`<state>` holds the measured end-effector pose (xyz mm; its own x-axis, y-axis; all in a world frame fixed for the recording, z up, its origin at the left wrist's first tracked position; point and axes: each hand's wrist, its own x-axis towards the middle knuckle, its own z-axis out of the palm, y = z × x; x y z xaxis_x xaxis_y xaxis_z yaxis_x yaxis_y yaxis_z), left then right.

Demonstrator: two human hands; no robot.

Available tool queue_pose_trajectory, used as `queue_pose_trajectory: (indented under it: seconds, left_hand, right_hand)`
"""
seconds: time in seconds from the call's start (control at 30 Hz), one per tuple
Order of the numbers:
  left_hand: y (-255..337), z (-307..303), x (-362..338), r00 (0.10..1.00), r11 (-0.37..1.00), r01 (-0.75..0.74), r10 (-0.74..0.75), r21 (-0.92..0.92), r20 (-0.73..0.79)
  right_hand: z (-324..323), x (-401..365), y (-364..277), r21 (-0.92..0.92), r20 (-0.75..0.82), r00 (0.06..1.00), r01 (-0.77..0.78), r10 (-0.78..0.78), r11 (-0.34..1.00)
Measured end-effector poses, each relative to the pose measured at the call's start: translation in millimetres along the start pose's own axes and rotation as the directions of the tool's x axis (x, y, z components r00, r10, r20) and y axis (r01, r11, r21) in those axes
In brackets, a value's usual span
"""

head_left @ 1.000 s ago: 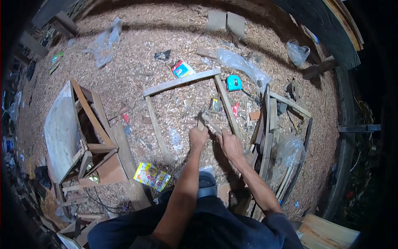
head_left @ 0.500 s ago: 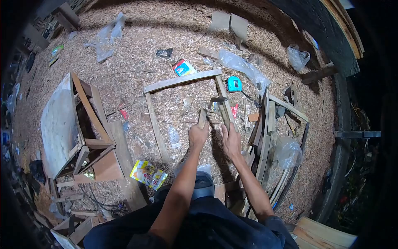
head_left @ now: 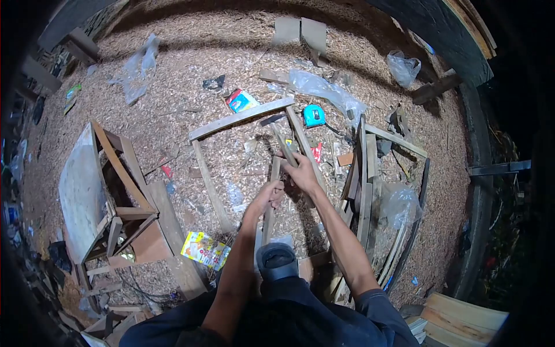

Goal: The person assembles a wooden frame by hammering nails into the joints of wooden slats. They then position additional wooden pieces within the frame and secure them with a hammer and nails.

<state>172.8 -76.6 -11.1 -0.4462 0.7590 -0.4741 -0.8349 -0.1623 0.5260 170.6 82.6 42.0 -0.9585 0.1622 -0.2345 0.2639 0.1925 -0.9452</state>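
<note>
My left hand (head_left: 267,198) is closed round a narrow wooden stick (head_left: 269,222), which reaches down toward my boot (head_left: 277,260). My right hand (head_left: 302,173) grips the handle of a hammer (head_left: 281,137), its dark head pointing away from me. The fingers of that hand are close to the stick's upper end; whether they touch it I cannot tell. Both hands are over a wooden frame (head_left: 243,118) lying on the shavings-covered ground. Just beyond the frame's upper right corner sits a turquoise tape measure (head_left: 314,115).
On the left stands a wooden structure with a pale panel (head_left: 84,188). More joined slats (head_left: 365,196) stand at the right. A yellow packet (head_left: 205,250), a blue and red packet (head_left: 241,101) and clear plastic bags (head_left: 326,88) litter the ground.
The hammer has swung leftward with my right hand, now nearer my left. The stick in my left hand now extends below the hand toward my boot. The whole view has shifted slightly.
</note>
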Motion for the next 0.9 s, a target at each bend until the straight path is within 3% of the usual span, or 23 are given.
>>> queue_pose_trajectory:
  seconds: [0.03,0.2,0.23,0.27,0.33,0.4,0.47,0.53,0.6,0.67,0.73,0.77,0.9]
  left_hand:
    - [0,-5,2,0.994,0.99,0.035,-0.021,-0.134,0.107]
    - [-11,-10,3,0.996,0.966,-0.05,0.068,-0.253,0.064]
    - [-11,1,3,0.981,0.963,-0.155,0.124,-0.221,-0.148]
    - [-9,10,0,0.919,0.954,-0.25,0.18,-0.167,-0.35]
    - [-17,5,2,0.902,0.943,-0.316,0.263,-0.107,-0.343]
    - [-25,4,9,0.745,0.852,-0.417,0.52,0.317,-0.417]
    - [-31,1,10,0.71,0.832,-0.408,0.548,0.375,-0.443]
    - [-34,-4,13,0.509,0.437,-0.21,0.813,0.875,-0.284]
    - [-36,-2,13,0.477,0.4,-0.18,0.835,0.899,-0.276]
    - [-32,10,12,0.442,0.358,-0.154,0.859,0.921,-0.26]
    - [-30,19,8,0.483,0.555,-0.138,0.761,0.821,-0.433]
    - [-29,19,10,0.405,0.391,-0.193,0.867,0.9,-0.29]
    - [-32,15,10,0.498,0.446,-0.225,0.817,0.866,-0.291]
  right_hand:
    - [-1,2,1,-0.037,-0.004,0.999,-0.044,0.044,0.998]
    - [7,-1,10,-0.156,-0.075,0.995,-0.084,0.074,0.984]
    - [11,-2,13,-0.141,-0.096,0.993,-0.089,0.075,0.986]
    - [12,-3,16,-0.128,-0.119,0.99,-0.093,0.078,0.987]
    - [12,-1,22,-0.104,-0.132,0.988,-0.093,0.079,0.99]
    - [12,-1,27,-0.079,-0.143,0.987,-0.092,0.08,0.993]
    - [13,-1,32,-0.155,-0.181,0.983,-0.025,-0.003,0.988]
    - [18,-5,31,-0.18,-0.196,0.981,-0.023,-0.013,0.983]
    - [26,-12,27,-0.417,-0.311,0.948,-0.076,-0.064,0.906]
    - [32,-23,18,-0.449,-0.354,0.934,-0.12,-0.053,0.886]
    - [35,-29,9,-0.262,-0.405,0.912,-0.189,0.07,0.946]
    - [35,-28,12,-0.21,-0.415,0.907,-0.176,0.076,0.962]
    - [9,-11,22,-0.192,-0.338,0.941,-0.062,-0.007,0.979]
